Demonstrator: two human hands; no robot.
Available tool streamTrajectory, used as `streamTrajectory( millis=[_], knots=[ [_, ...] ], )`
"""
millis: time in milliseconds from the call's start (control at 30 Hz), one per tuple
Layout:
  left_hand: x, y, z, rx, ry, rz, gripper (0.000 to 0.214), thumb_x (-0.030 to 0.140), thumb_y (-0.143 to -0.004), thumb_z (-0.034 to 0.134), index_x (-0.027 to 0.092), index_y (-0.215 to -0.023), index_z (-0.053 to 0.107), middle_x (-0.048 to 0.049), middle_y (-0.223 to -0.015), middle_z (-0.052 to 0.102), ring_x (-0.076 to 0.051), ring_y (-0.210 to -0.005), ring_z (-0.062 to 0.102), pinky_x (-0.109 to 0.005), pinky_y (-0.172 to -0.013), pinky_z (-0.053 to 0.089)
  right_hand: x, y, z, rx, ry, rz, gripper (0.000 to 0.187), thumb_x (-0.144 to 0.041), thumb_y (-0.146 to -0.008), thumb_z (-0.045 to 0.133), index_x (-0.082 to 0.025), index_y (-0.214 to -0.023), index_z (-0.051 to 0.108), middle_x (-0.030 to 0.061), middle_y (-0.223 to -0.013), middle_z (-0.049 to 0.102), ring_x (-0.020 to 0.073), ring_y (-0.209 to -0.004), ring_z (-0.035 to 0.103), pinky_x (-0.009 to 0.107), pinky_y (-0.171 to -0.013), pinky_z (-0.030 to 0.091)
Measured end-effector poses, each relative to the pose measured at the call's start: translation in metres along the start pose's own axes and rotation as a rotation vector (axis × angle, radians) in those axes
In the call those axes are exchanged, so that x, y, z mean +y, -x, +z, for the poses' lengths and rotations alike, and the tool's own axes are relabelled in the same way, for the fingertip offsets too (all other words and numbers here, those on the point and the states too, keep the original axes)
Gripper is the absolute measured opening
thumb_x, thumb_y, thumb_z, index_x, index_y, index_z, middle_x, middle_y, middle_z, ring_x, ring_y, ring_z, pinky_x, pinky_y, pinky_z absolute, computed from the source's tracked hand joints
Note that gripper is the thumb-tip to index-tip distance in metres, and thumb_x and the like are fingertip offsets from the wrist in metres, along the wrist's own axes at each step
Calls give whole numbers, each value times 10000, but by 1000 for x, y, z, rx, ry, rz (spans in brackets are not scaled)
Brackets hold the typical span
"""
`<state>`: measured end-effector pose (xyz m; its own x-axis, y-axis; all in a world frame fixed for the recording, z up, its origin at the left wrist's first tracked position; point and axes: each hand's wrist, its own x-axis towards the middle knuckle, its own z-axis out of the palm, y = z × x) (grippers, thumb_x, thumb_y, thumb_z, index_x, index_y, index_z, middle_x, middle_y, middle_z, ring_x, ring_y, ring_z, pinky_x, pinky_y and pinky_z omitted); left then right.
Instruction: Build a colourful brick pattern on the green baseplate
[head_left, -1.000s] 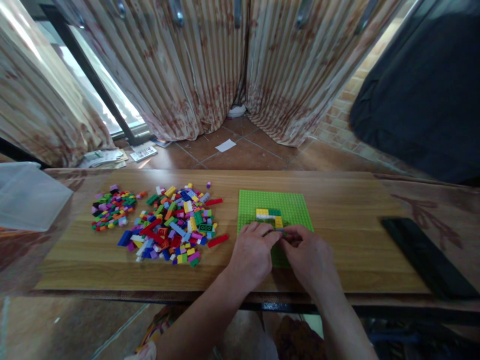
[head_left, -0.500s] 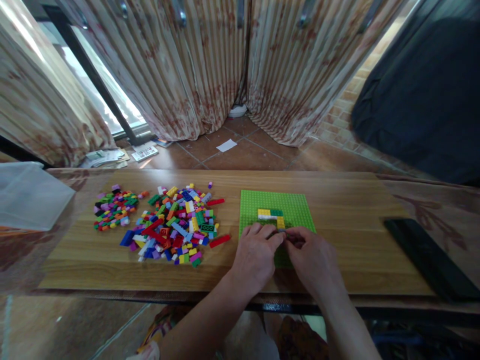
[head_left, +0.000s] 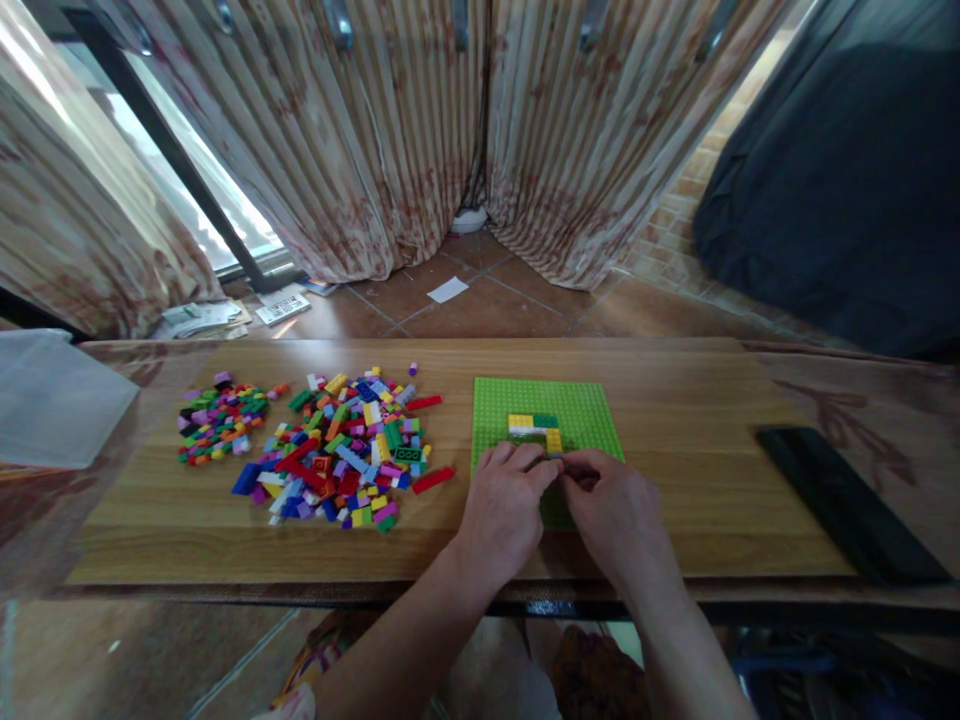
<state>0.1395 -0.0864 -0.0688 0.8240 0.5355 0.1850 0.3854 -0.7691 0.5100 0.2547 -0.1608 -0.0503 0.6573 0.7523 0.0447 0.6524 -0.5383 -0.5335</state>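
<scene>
A green baseplate lies on the wooden table. On it sits a small cluster of yellow, white and green bricks. My left hand and my right hand rest on the plate's near half, fingertips pinched together just below the cluster. Both hands are closed on a small piece that the fingers hide.
A large heap of mixed coloured bricks lies left of the plate, and a smaller heap lies further left. A clear plastic box stands at the far left edge. A flat black object lies at the right.
Both hands stay pinched at the same place on the plate. The view has shifted slightly.
</scene>
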Motion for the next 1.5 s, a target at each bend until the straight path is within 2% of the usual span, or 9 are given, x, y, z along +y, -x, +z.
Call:
streamTrajectory(
  millis=[300, 733, 1000, 1500],
  knots=[
    [-1, 3, 1, -14, -2, 1, 389, 129, -914, 487, 256, -1259, 612, -28, -1200, 632, -213, -999, 503, -382, -899, 451, 1, -1, 0, 6, -18, 13, 141, -256, -798, 588, -213, -826, 719, 39, -763, 744, 204, -691, 678, 291, -623, 427],
    [0, 2, 4, 4, 15, -15, 369, 140, -916, 491, 266, -1235, 630, -27, -1180, 638, -219, -993, 506, -394, -884, 448, 0, 0, 0, -1, 37, -8, 136, -238, -815, 590, -217, -845, 721, 43, -795, 748, 213, -718, 685, 295, -637, 424],
    [0, 3, 3, -2, 25, -20, 398, 126, -908, 483, 265, -1256, 616, -37, -1188, 626, -223, -1010, 500, -397, -902, 446, -2, 1, 2, 41, 74, -54, 153, -230, -811, 563, -207, -832, 713, 46, -766, 736, 203, -674, 665, 288, -615, 409],
    [1, 1, 3, 6, 67, -27, 386, 115, -920, 465, 258, -1236, 635, -37, -1172, 628, -213, -1001, 507, -379, -910, 457, -6, 2, 2, 23, 105, -27, 152, -209, -826, 579, -186, -873, 722, 60, -804, 731, 221, -729, 669, 302, -648, 407]
  ],
)
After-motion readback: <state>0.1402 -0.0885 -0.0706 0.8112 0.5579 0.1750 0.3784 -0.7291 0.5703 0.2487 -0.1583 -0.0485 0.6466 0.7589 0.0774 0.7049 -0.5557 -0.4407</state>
